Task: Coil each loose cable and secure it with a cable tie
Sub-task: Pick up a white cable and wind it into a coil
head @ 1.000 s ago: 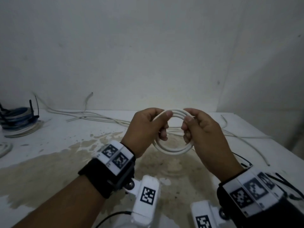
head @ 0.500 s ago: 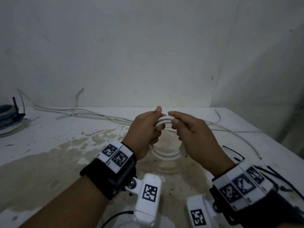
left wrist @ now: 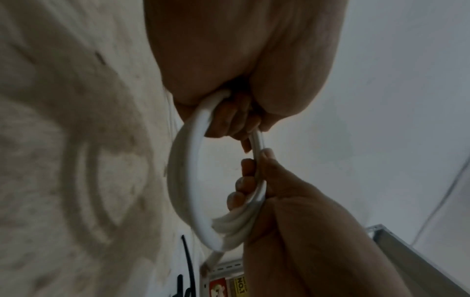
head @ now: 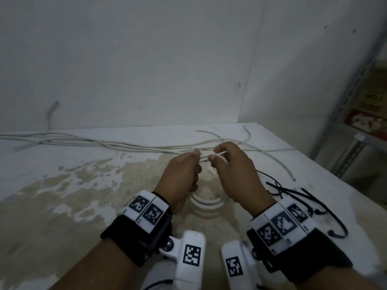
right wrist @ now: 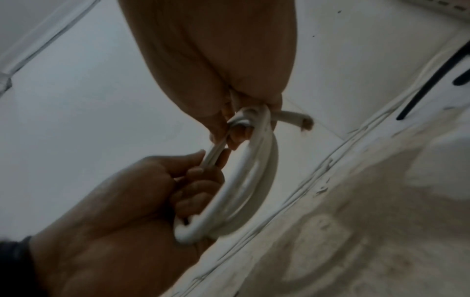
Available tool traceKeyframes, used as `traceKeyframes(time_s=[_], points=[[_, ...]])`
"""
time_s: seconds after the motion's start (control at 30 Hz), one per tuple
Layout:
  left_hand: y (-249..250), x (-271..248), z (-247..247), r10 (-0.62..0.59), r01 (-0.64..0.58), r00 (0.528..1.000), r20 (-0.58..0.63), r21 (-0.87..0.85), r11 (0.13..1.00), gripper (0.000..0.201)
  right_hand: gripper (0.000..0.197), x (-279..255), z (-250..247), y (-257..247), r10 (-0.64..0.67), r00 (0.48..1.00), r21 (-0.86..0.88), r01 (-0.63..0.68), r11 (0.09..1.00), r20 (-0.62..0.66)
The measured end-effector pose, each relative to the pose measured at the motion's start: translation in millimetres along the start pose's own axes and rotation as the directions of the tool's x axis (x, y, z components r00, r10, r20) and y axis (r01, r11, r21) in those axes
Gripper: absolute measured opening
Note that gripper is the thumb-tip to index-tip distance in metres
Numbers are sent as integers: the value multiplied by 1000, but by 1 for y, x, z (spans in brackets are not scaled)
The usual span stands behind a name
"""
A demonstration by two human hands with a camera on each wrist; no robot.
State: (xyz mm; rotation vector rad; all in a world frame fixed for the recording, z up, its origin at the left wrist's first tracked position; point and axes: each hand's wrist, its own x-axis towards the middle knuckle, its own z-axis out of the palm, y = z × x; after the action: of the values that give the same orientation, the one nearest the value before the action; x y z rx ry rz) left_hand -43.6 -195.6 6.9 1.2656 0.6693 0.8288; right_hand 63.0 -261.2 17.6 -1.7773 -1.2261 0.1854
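1. The coil (head: 206,203) of white cable, several loops thick, hangs upright between the two hands, held clear above the worktop (head: 62,164).
2. The left hand (head: 181,174) grips the coil's left side, fingers curled through the loops and thumb pressed on top.
3. The right hand (head: 236,174) is clamped on the coil's right side, fingers wrapped round the bundled turns, thumb and forefinger pinching the top strands.
4. The two hands sit close together at the top of the coil, fingertips nearly meeting but not touching.
5. A cut cable end (right wrist: 302,119) pokes out just beyond the right hand's grip, its tip frayed.
6. Whether a tie is on the coil yet, I cannot tell from here.
7. Past the hands, loose cables (head: 104,143) lie in long strands across the far side of the worktop, running off to the left.
8. Right of the right hand lie black ties (head: 293,191), scattered on the worktop.
9. Below and left of the hands the worktop bears a wide brownish stain (head: 73,191).
10. Far right, beyond the worktop's edge, stands a metal shelf (head: 345,130) with boxes (head: 368,120).
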Motion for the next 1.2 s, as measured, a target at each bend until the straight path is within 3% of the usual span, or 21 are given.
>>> traceKeyframes(time_s=[0.13,0.23,0.3,0.4,0.43,0.53,0.7,0.83,0.93,1.0,1.07,1.13,1.2], points=[[-17,3,-7,-20,19,997,-80,-19,1000,32,21,3,-22,2,99,978,-65,-88,994,185],[-24,5,-14,-50,39,993,-108,-102,994,31,25,14,-60,10,141,977,-355,-76,932,162],[-28,6,-17,-63,48,991,-115,-123,991,31,25,25,-80,25,253,951,-622,-91,778,177],[-34,6,-19,-69,55,990,-123,-110,992,32,34,35,-84,52,465,851,-877,-10,480,244],[-35,6,-19,-71,57,989,-128,-112,992,33,36,38,-83,60,502,827,-900,8,436,251],[-34,7,-23,-73,53,988,-139,-145,988,34,30,45,-79,78,553,794,-908,-2,418,253],[-32,9,-27,-51,26,985,-167,-151,988,33,34,47,-72,87,553,809,-952,24,306,198],[-33,12,-29,-36,1,980,-196,-173,985,33,26,51,-79,72,505,829,-928,43,370,240],[-33,15,-32,-1,-40,969,-248,-159,986,37,26,50,-84,38,246,938,-810,58,584,245],[-33,16,-34,23,-69,960,-279,-154,986,41,23,46,-83,13,0,981,-671,134,729,196],[-33,18,-37,44,-99,950,-310,-163,982,42,20,41,-78,-8,-144,984,-462,175,869,101],[-32,20,-40,53,-115,939,-340,-163,980,40,23,33,-68,-25,-147,987,-175,157,972,72],[-31,22,-43,54,-114,924,-378,-136,984,40,25,24,-55,-34,-128,986,19,127,992,109]])
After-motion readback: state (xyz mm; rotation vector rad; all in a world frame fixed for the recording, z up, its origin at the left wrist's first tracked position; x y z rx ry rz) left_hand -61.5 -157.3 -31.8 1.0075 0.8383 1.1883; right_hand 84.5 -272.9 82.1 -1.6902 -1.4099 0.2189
